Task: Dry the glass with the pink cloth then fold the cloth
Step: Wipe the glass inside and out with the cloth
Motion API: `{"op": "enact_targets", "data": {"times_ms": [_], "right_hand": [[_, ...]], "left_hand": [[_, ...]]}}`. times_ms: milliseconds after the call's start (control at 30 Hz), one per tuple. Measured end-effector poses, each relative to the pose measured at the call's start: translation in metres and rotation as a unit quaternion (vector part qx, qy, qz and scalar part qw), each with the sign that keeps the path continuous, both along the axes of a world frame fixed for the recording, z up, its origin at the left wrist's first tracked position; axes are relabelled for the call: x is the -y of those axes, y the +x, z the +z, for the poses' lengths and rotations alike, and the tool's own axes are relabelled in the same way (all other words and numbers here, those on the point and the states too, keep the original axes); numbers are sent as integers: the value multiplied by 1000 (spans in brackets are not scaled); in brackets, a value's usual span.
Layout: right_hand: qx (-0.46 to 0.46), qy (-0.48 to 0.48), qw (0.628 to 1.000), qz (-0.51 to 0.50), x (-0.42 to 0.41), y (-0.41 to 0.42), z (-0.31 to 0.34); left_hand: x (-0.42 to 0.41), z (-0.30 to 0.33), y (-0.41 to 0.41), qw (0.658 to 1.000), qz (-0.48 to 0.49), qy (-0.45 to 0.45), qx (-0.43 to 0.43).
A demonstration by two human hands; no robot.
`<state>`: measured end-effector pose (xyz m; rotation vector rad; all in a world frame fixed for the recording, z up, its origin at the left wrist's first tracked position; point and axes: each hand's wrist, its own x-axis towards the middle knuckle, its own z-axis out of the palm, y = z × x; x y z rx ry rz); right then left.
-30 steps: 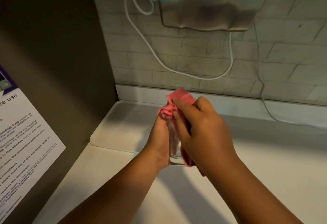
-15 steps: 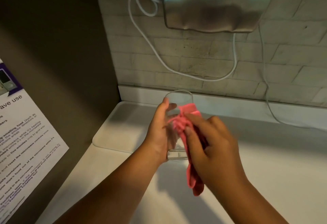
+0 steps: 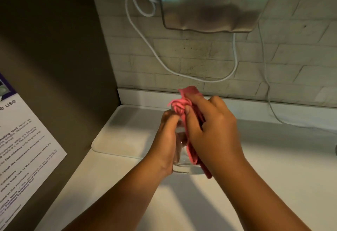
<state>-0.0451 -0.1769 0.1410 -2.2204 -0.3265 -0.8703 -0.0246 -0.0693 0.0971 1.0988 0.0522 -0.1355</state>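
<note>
A clear drinking glass stands upright just above the white counter, gripped around its left side by my left hand. Only its base and a strip of its wall show between my hands. My right hand presses the pink cloth against the glass's right side and over its rim. The cloth is bunched at the top, and a strip of it hangs down along the glass to below the base.
A white tray lies on the counter at the back left, just behind my left hand. A steel wall unit hangs above, with white cables looping down the tiled wall. A printed notice is stuck on the dark left panel.
My right hand has slid the cloth back up the glass, from its side to over the rim. The rim, bare half a second ago, is covered again. My left hand keeps its grip.
</note>
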Motion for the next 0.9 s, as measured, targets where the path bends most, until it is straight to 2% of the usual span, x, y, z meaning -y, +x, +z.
{"op": "enact_targets", "data": {"times_ms": [100, 200, 267, 367, 433, 500, 533, 633, 767, 900], "right_hand": [[-25, 63, 998, 1, 10, 16, 3], [-56, 122, 991, 21, 13, 14, -4], [-56, 116, 991, 39, 10, 0, -13], [-21, -4, 997, 70, 4, -25, -23], [3, -118, 991, 69, 0, -31, -22], [9, -164, 984, 69, -1, -28, -18], [-4, -156, 986, 66, 0, -25, -16], [-30, -77, 996, 44, 2, -16, -14], [-27, 39, 999, 21, 3, -5, -15], [-40, 106, 993, 27, 4, 2, -14]], "left_hand": [[4, -1, -3, 1000, -1, 17, -10], [-5, 4, 3, 999, 8, -19, -31], [-13, 7, 12, 999, 6, -39, -31], [-20, 8, 13, 996, -37, -59, -64], [-20, -6, 9, 994, -64, -3, -92], [-20, -21, 2, 994, -50, 56, -80], [-15, -21, 1, 996, -39, 59, -61], [-3, -10, 4, 999, -33, -19, -10], [-4, -14, 5, 996, -29, -84, -25], [-5, -14, 5, 996, -23, -79, -42]]}}
